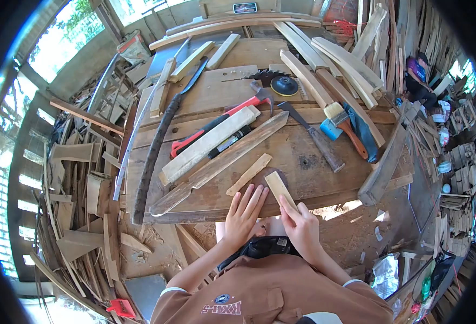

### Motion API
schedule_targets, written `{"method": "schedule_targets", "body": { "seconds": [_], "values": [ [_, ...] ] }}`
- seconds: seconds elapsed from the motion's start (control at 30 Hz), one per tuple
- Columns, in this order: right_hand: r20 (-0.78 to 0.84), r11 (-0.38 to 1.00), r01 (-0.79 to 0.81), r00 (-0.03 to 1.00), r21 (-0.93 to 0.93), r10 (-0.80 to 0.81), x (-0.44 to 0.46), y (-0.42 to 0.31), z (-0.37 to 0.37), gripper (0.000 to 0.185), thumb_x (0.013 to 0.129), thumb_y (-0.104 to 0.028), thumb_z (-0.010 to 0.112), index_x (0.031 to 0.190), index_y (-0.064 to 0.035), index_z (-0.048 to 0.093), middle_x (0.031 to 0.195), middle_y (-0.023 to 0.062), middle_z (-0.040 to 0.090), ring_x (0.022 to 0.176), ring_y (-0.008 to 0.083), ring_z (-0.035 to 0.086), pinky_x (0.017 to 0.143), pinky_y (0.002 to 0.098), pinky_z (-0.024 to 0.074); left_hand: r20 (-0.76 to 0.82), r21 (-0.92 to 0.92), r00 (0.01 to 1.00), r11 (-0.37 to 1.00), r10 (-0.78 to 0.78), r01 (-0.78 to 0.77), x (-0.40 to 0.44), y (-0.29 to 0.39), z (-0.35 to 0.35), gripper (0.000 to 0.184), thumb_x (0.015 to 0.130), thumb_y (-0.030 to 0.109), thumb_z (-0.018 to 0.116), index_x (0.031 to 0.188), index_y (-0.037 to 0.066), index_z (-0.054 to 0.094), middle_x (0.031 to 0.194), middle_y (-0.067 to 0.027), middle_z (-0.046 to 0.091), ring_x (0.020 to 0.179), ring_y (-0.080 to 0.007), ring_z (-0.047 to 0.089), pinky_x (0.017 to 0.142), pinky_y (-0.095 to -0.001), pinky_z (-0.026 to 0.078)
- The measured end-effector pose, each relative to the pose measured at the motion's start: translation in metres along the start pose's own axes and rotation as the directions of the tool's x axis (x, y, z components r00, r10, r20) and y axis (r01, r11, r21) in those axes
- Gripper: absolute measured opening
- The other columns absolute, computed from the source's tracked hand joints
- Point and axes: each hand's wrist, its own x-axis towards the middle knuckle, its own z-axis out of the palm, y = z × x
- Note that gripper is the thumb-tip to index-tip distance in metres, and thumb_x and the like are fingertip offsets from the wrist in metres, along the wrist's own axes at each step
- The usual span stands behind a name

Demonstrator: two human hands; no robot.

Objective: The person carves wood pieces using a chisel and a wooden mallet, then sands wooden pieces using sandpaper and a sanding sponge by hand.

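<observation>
Left hand [247, 209] flat, fingers spread; right hand [301, 222] pinching wood block [279, 188]

The right hand [301, 221] hides the lower end of the wood block [277, 186] at the front of the bench [332, 154]. Behind the bench, the device [244, 7] screen is illegible. The bottom picture edge crops the shirt [265, 283].

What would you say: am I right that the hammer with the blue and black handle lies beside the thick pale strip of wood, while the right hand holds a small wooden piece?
Not quite: the hammer's handle is red and black, as the head view shows. It does lie beside the thick pale strip of wood, and the right hand holds a small wooden piece.
</observation>
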Motion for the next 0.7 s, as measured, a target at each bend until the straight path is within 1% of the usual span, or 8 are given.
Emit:
{"method": "schedule_targets", "body": {
  "seconds": [0.03, 0.13, 0.23, 0.33, 0.47, 0.53, 0.67, 0.7],
  "values": [
    [-0.006, 1.000, -0.007, 1.000, 0.023, 0.007, 0.001, 0.000, -0.001, 0.045, 0.087, -0.007, 0.071, 0.131, -0.0147, 0.067, 0.070, 0.0104, 0.049, 0.053, 0.0266, 0.055, 0.050, 0.0395, 0.0466, 0.042, 0.134, 0.999, 0.990, 0.029, -0.035, -0.002, -0.001, 0.002, 0.060, 0.092, 0.033, 0.052, 0.147, 0.010, 0.048, 0.148, -0.0082, 0.050, 0.141, -0.0244, 0.044, 0.119, -0.0451, 0.029],
    [-0.011, 1.000, 0.000, 1.000, 0.028, 0.001, 0.001, -0.001, -0.001, 0.043, 0.087, -0.005, 0.071, 0.129, -0.0136, 0.068, 0.069, 0.0102, 0.049, 0.052, 0.0256, 0.053, 0.050, 0.0391, 0.0452, -0.140, -0.011, 0.990, 0.999, 0.030, -0.032, -0.005, -0.006, 0.019, 0.058, 0.093, 0.027, 0.041, 0.147, 0.008, 0.049, 0.147, -0.0083, 0.051, 0.139, -0.0240, 0.047, 0.119, -0.0402, 0.031],
    [-0.015, 1.000, 0.011, 1.000, 0.014, -0.011, 0.002, 0.000, -0.001, 0.042, 0.087, -0.006, 0.071, 0.129, -0.0130, 0.069, 0.069, 0.0101, 0.049, 0.052, 0.0254, 0.053, 0.050, 0.0391, 0.0448, -0.166, -0.068, 0.986, 0.997, 0.017, -0.028, -0.005, -0.005, 0.018, 0.058, 0.091, 0.023, 0.045, 0.145, 0.006, 0.051, 0.145, -0.0086, 0.053, 0.136, -0.0240, 0.050, 0.117, -0.0386, 0.034],
    [0.000, 1.000, 0.015, 1.000, -0.002, -0.015, 0.003, -0.001, -0.003, 0.042, 0.087, -0.006, 0.072, 0.129, -0.0125, 0.069, 0.069, 0.0099, 0.049, 0.051, 0.0253, 0.052, 0.049, 0.0392, 0.0445, -0.177, -0.148, 0.984, 0.988, 0.008, -0.035, -0.005, -0.004, 0.020, 0.059, 0.087, 0.022, 0.048, 0.143, 0.004, 0.052, 0.145, -0.0108, 0.053, 0.137, -0.0257, 0.050, 0.116, -0.0401, 0.037],
    [0.045, 0.998, 0.028, 0.999, -0.059, -0.026, -0.004, 0.000, -0.008, 0.046, 0.088, -0.011, 0.070, 0.133, -0.0158, 0.065, 0.073, 0.0099, 0.050, 0.053, 0.0266, 0.055, 0.052, 0.0385, 0.0481, -0.188, -0.107, 0.979, 0.990, 0.074, -0.095, -0.003, -0.008, 0.024, 0.061, 0.084, 0.021, 0.051, 0.141, 0.001, 0.053, 0.143, -0.0138, 0.053, 0.136, -0.0287, 0.050, 0.115, -0.0406, 0.040],
    [0.050, 0.997, 0.030, 0.998, -0.069, -0.027, -0.007, 0.000, -0.010, 0.046, 0.088, -0.011, 0.070, 0.134, -0.0158, 0.065, 0.073, 0.0098, 0.050, 0.053, 0.0266, 0.056, 0.052, 0.0384, 0.0483, -0.190, -0.093, 0.977, 0.989, 0.091, -0.111, -0.002, -0.009, 0.021, 0.061, 0.084, 0.021, 0.052, 0.141, 0.000, 0.053, 0.143, -0.0147, 0.053, 0.135, -0.0298, 0.051, 0.115, -0.0407, 0.040],
    [0.030, 0.997, 0.040, 0.999, -0.062, -0.038, 0.004, 0.002, 0.001, 0.047, 0.088, -0.011, 0.070, 0.134, -0.0163, 0.065, 0.073, 0.0095, 0.049, 0.053, 0.0261, 0.056, 0.052, 0.0379, 0.0486, -0.194, -0.094, 0.976, 0.989, 0.098, -0.118, -0.003, -0.010, 0.024, 0.061, 0.082, 0.021, 0.053, 0.140, 0.000, 0.054, 0.143, -0.0143, 0.053, 0.135, -0.0293, 0.051, 0.114, -0.0409, 0.041],
    [0.033, 0.995, 0.044, 0.999, -0.089, -0.042, 0.006, 0.001, 0.004, 0.047, 0.088, -0.011, 0.070, 0.134, -0.0162, 0.065, 0.072, 0.0093, 0.049, 0.053, 0.0260, 0.056, 0.051, 0.0378, 0.0487, -0.192, -0.099, 0.976, 0.988, 0.099, -0.120, -0.002, -0.010, 0.023, 0.061, 0.082, 0.020, 0.054, 0.139, 0.000, 0.055, 0.143, -0.0142, 0.053, 0.135, -0.0292, 0.051, 0.114, -0.0408, 0.041]
  ]
}}
